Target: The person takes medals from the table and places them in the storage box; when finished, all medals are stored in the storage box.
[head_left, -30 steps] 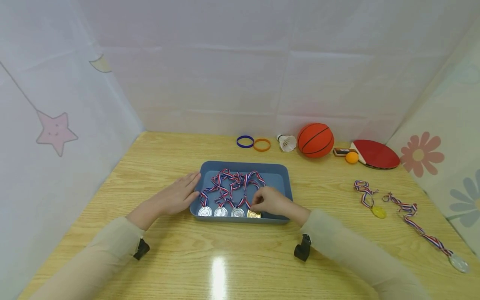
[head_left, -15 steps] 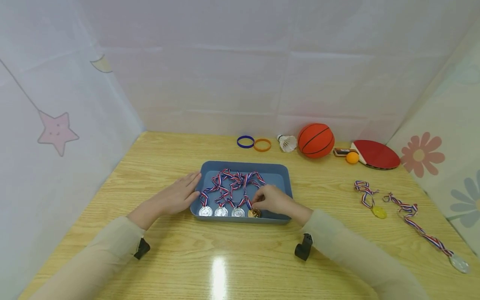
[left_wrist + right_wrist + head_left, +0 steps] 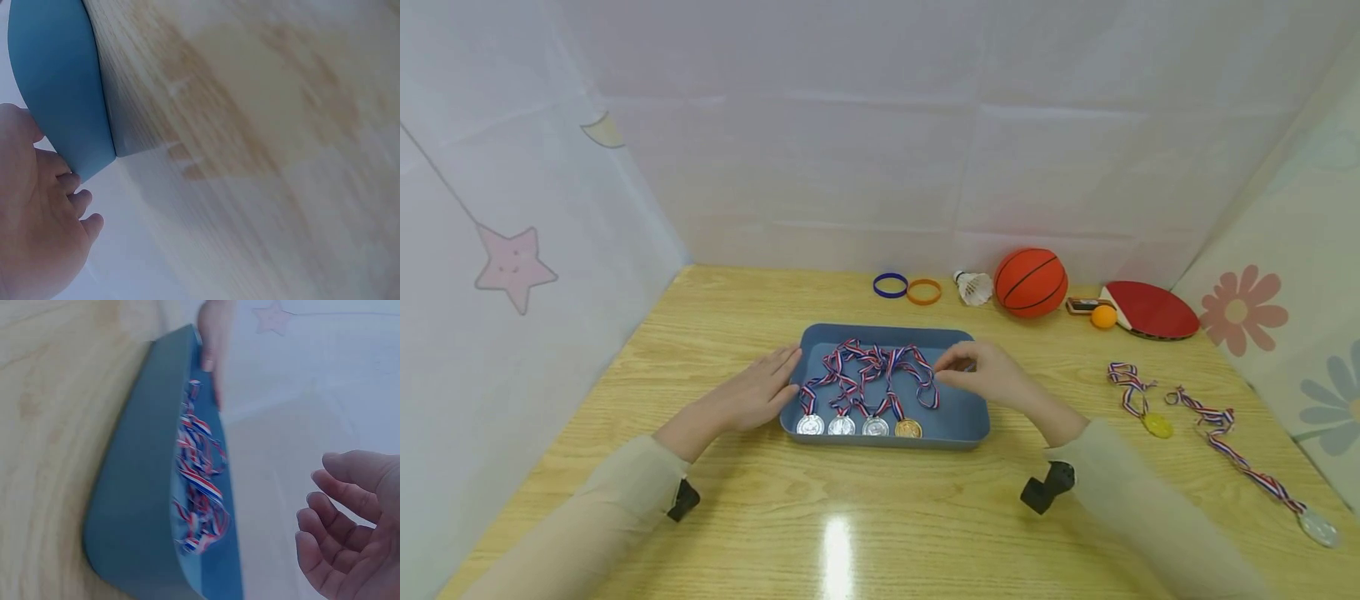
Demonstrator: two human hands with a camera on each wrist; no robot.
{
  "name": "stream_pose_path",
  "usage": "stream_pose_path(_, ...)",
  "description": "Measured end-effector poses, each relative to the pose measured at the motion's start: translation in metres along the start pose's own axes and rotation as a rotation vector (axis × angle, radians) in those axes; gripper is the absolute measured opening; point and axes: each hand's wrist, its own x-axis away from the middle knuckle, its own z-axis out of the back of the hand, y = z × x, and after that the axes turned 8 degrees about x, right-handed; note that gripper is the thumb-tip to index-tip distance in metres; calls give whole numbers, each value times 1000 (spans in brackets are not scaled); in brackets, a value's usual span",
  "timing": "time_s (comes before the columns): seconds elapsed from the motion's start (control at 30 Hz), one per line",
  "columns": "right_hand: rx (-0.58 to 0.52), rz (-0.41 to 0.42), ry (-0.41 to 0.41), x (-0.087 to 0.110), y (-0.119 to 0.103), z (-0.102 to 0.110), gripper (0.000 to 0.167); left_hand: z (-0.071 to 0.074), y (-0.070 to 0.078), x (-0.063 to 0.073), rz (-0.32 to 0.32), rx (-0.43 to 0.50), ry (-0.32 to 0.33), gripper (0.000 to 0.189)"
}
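Observation:
A blue-grey tray (image 3: 955,427) lies on the wooden table. Along its near side sit three silver medals (image 3: 842,425) and, to their right, a gold medal (image 3: 908,428). Their red, white and blue ribbons (image 3: 857,371) lie tangled behind them. My left hand (image 3: 754,392) rests with extended fingers against the tray's left wall, also seen in the left wrist view. Over the tray's right part hovers my right hand (image 3: 992,379), holding nothing. In the right wrist view its loosely bent fingers (image 3: 331,519) are apart from the tray and ribbons.
On the right lie a yellow medal (image 3: 1157,425) and a pale silver medal (image 3: 1318,527) with ribbons. Along the back are blue and orange wristbands (image 3: 924,292), a shuttlecock (image 3: 974,288), a basketball (image 3: 1032,283), an orange ball (image 3: 1104,317) and a red table tennis bat (image 3: 1153,310).
My right hand has come away from the gold medal, moving up and to the right. The medal stays by the tray's near wall. My left hand has kept its place.

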Motion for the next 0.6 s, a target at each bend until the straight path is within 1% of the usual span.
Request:
stream_pose_path(0.13, 12, -64, 82, 16, 3, 25, 15, -1, 0, 0, 4, 2, 2, 57)
stream_pose_path(0.23, 24, -127, 126, 32, 8, 44, 22, -1, -1, 0, -2, -3, 6, 57)
stream_pose_path(0.33, 42, -211, 161, 50, 15, 61, 30, -1, -1, 0, -10, -8, 9, 57)
stream_pose_path(0.47, 55, -295, 219, 77, 32, 80, 37, -2, -2, -1, -14, -7, 11, 57)
stream_pose_path(0.57, 57, -320, 252, 98, 50, 91, 37, -2, -2, -1, -13, -9, 10, 57)
stream_pose_path(0.6, 45, -315, 259, 105, 58, 94, 34, -2, -2, -1, -12, -9, 9, 57)
